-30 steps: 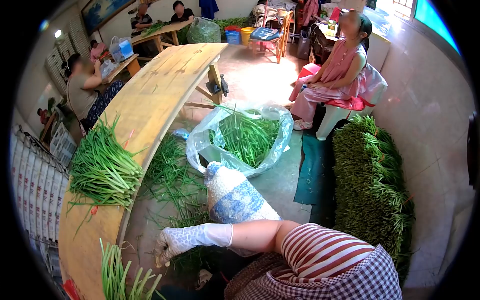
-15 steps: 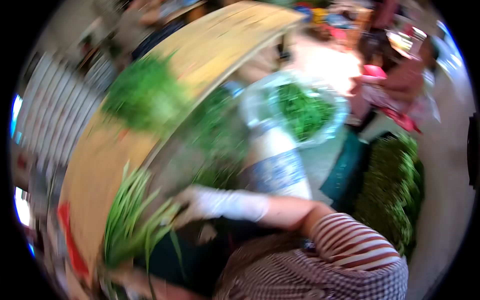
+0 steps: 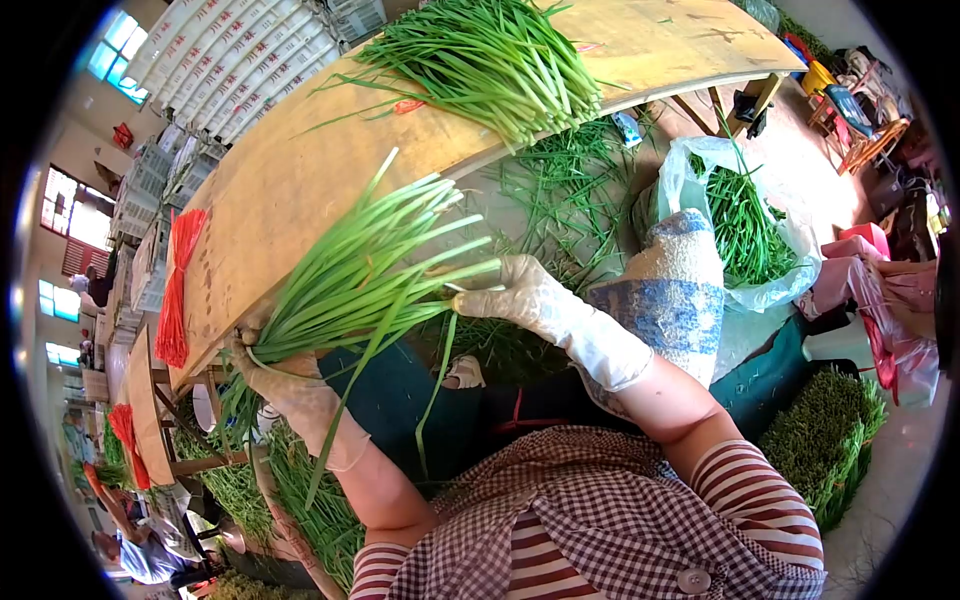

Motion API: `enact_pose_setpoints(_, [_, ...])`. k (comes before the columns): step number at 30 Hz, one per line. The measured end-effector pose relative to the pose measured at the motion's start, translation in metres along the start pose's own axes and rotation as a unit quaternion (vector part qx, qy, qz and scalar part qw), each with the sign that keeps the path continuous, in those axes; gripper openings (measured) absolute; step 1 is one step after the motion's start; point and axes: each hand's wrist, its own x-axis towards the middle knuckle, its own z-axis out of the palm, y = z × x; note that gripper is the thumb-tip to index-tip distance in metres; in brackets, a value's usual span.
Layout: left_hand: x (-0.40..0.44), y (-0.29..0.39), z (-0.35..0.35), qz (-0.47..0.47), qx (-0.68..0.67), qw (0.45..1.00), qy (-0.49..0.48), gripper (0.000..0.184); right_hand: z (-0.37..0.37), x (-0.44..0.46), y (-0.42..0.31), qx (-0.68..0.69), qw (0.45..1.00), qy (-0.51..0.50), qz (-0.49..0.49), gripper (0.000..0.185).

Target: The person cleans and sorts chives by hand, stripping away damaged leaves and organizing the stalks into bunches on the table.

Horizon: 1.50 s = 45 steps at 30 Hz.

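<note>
My left hand (image 3: 285, 385), in a thin whitish glove, is wrapped round the leafy part of a bunch of green stalks (image 3: 345, 265) above the table's near edge. The pale cut ends fan out toward the upper right. At those ends, my right hand (image 3: 525, 300), gloved too, pinches a stalk between thumb and fingers. A few long leaves hang down from the bunch. Beyond it, a larger pile of green stalks (image 3: 490, 65) lies on the wooden table (image 3: 270, 150). Red ties (image 3: 180, 290) hang over the table's left edge.
An open plastic bag of greens (image 3: 745, 225) stands on the floor at right, by a blue and white cloth (image 3: 670, 300). Loose greens (image 3: 570, 185) litter the floor. Stacked greens (image 3: 825, 440) lie lower right. A person in pink (image 3: 870, 290) sits at right; another person (image 3: 145, 555) is lower left.
The view has swung left. My left hand has come into clear view holding the bunch, which is now raised and spread. My right hand has moved from below the table edge to the stalk ends.
</note>
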Motion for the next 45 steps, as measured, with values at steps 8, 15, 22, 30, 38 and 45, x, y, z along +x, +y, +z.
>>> enact_pose_setpoints(8, [-0.02,-0.006,0.027,-0.057,-0.039,0.997,-0.033,0.032,-0.004,0.004,0.005,-0.102,0.992,0.03,-0.069,0.037])
enact_pose_setpoints(15, [-0.019,-0.006,0.033,0.001,-0.036,0.998,0.055,0.029,-0.003,-0.002,0.002,-0.087,0.994,0.022,-0.062,0.03])
enact_pose_setpoints(22, [0.002,0.022,0.001,-0.021,-0.082,0.996,-0.003,0.042,-0.013,-0.002,0.009,-0.076,0.99,-0.099,-0.069,0.03])
enact_pose_setpoints(30, [-0.004,0.07,-0.006,0.057,-0.103,0.992,0.038,0.025,-0.068,0.005,-0.016,-0.504,0.843,0.188,-0.009,0.025])
enact_pose_setpoints(38, [-0.017,0.037,0.017,0.035,-0.071,0.997,-0.013,0.031,0.033,-0.005,0.003,-0.025,0.996,-0.081,0.01,0.024])
enact_pose_setpoints(45, [-0.021,0.048,0.01,0.036,-0.068,0.997,0.029,0.03,-0.019,-0.006,0.0,0.149,0.97,-0.072,-0.18,0.025])
